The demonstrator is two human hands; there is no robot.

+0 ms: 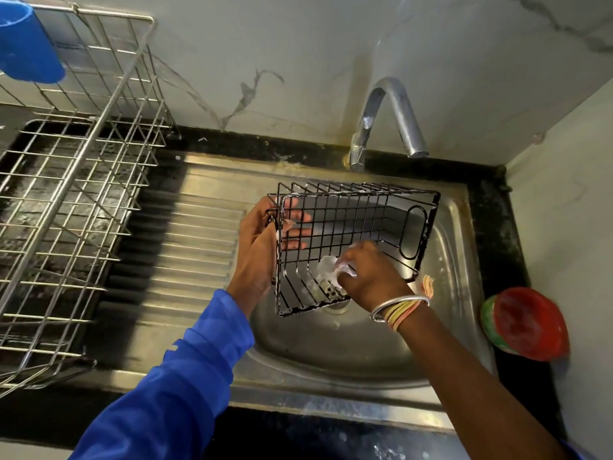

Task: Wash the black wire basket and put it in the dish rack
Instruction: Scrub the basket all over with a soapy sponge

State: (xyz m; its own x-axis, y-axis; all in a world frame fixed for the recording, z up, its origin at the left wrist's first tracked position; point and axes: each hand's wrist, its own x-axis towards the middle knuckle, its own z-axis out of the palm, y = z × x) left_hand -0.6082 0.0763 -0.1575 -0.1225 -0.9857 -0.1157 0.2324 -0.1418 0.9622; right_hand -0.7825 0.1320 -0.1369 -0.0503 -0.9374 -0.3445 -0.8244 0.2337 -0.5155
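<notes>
- Black wire basket (358, 220) is tipped on its side over the steel sink (331, 353); it hangs between the two hands, and I cannot tell if its low corner touches the sink.
- Left hand (262, 247) grips the end of the basket; its fingers (295, 224) poke through the wires and curl round the end, with the thumb side on the outside.
- Right hand (368, 273) reaches inside the basket; its fingers are closed round a white soapy scrubber (326, 270), which presses on the wires just below and to the right of the left fingertips.
- I think this is the soap and scrub step; foam is on the scrubber and bits of white cling to the wires, so the wash looks only partly done.
- Next comes the rinse, I think; the tap (388, 117) is up past the right fingertips, and no water can be seen coming from it; the right fingers would need to let go of the scrubber to turn it on.
- After that the basket goes to the dish rack (66, 194); it stands well apart, out past the back of the left hand, so the left fingers must keep a firm hold on slippery wires.
- Blue cup (26, 44) sits at the far top of the rack; a red and green tub (527, 323) lies on the counter beyond the right wrist.
</notes>
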